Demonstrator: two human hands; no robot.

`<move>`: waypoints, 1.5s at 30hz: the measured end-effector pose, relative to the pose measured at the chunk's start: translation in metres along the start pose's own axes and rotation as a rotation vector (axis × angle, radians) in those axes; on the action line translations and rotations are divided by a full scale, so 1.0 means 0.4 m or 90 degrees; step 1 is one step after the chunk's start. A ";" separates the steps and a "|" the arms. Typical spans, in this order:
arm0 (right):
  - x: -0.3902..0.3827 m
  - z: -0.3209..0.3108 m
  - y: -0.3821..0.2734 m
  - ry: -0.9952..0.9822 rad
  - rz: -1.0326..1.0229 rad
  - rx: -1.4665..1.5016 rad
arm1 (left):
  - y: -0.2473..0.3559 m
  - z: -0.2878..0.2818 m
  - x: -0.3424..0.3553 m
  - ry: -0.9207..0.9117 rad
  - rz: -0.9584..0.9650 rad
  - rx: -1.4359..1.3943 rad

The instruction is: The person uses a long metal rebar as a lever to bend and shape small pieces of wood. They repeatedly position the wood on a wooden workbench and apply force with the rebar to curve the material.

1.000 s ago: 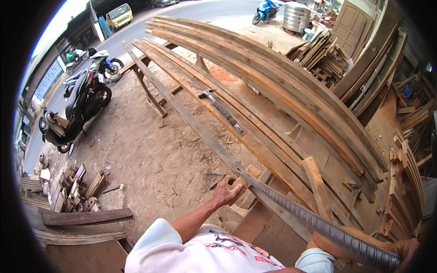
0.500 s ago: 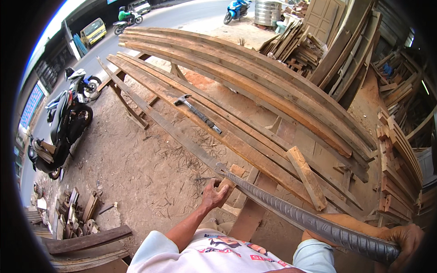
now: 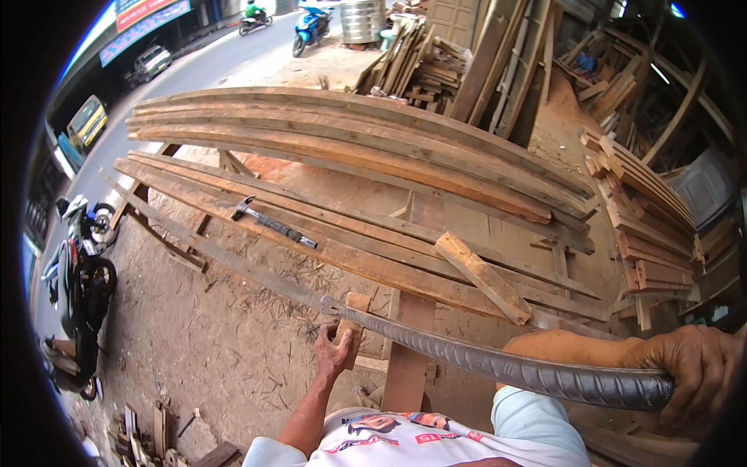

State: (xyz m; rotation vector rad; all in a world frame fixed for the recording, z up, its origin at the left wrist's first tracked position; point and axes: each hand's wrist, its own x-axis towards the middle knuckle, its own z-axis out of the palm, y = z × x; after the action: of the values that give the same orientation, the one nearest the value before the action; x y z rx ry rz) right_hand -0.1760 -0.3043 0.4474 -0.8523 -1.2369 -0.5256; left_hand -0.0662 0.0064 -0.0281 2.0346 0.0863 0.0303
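Both hands busy at a ribbed metal bar [image 3: 498, 359]
Right hand [image 3: 695, 366] has its fingers curled round the bar's thick end, while the left hand [image 3: 334, 350] grips a small wood block [image 3: 354, 339] that crosses below the bar's thin tip; can't tell how far those fingers wrap. Hammer [image 3: 274, 224] lies on a beam [image 3: 373, 268] beyond the bar.

Left grip [image 3: 336, 349] curled, right grip [image 3: 692, 364] clenched (right forearm [image 3: 580, 347] sideways).

The bar [image 3: 506, 366] is ribbed metal, the block [image 3: 353, 342] matt wood.
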 end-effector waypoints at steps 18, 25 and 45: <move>-0.017 0.093 -0.036 0.032 0.044 -0.064 | -0.044 0.027 -0.006 0.000 0.000 -0.065; -0.008 0.049 -0.042 0.012 -0.049 0.078 | -0.051 0.017 0.000 -0.001 -0.016 -0.049; 0.019 -0.033 0.077 0.080 -0.010 0.075 | 0.026 -0.013 -0.022 0.032 -0.072 0.011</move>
State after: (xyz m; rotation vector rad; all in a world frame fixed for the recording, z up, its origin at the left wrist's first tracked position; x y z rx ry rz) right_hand -0.1429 -0.2958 0.4451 -0.7007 -1.1489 -0.5057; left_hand -0.0748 0.0057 -0.0162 2.0427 0.2341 0.0101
